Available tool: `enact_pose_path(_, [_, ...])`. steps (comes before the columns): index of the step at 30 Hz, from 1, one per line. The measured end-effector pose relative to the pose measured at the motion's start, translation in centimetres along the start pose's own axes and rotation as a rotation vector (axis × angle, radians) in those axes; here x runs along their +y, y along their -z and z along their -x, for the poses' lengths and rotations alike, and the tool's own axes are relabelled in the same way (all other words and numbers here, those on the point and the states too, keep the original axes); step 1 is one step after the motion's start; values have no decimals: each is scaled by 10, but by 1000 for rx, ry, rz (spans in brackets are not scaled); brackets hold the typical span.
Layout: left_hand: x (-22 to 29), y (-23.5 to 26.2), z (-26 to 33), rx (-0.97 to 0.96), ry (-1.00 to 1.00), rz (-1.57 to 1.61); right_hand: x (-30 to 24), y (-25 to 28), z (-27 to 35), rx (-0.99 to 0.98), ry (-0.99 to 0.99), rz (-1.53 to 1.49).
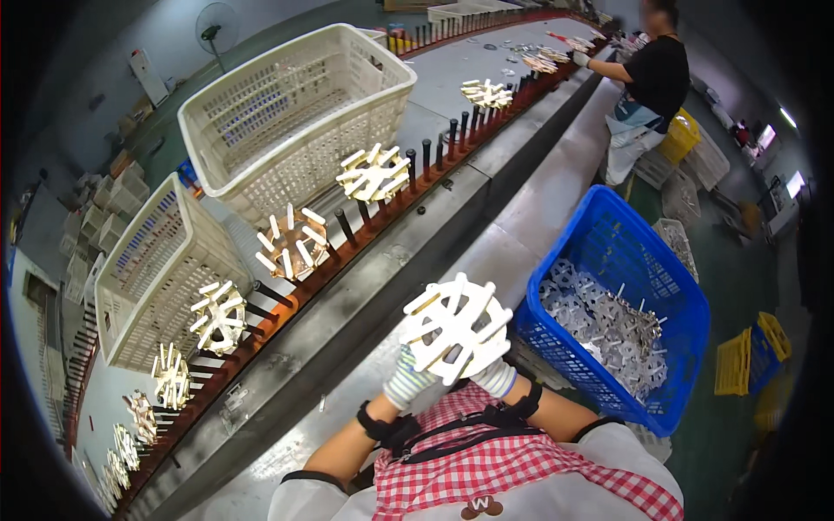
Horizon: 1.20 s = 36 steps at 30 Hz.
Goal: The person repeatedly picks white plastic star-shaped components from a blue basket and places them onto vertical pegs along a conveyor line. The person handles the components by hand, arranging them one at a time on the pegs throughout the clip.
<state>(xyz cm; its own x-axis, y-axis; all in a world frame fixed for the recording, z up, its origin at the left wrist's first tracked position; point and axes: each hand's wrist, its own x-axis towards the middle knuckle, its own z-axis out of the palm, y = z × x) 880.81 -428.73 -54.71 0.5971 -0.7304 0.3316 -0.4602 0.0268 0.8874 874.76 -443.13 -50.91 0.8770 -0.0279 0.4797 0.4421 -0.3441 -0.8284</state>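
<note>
You have the white spoked wheel part [458, 328] pinched from below by both gloved hands, left hand [407, 380] and right hand [495, 377], raised before your chest. Keep it level; the pegged rail [347, 227] lies ahead-left of your grip, the blue basket [665, 286] just right.

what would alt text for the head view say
Two gloved hands, left hand and right hand, hold a white spoked part above a grey bench. A blue basket of similar parts sits to the right; a conveyor carrying more runs along the left.
</note>
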Motion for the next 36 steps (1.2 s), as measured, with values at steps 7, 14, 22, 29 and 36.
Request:
enact_pose_path(7, [-33, -36, -63, -29, 106, 182, 87, 40, 38, -39, -161, 448])
enact_pose_path(14, [-70, -27, -217, 239, -2, -761, 57, 118, -37, 108, -283, 424])
enact_pose_path(22, [-208, -35, -411, 512, 36, -932, 70, 207, -19, 146, -289, 480])
enact_pose_path(29, [-260, -28, -444, 416, 473, -645, 109, 272, 0, 216, -423, 443])
enact_pose_path(36, [-255, -34, -443, 602, 377, -984, 163, 315, -32, 137, -460, 378])
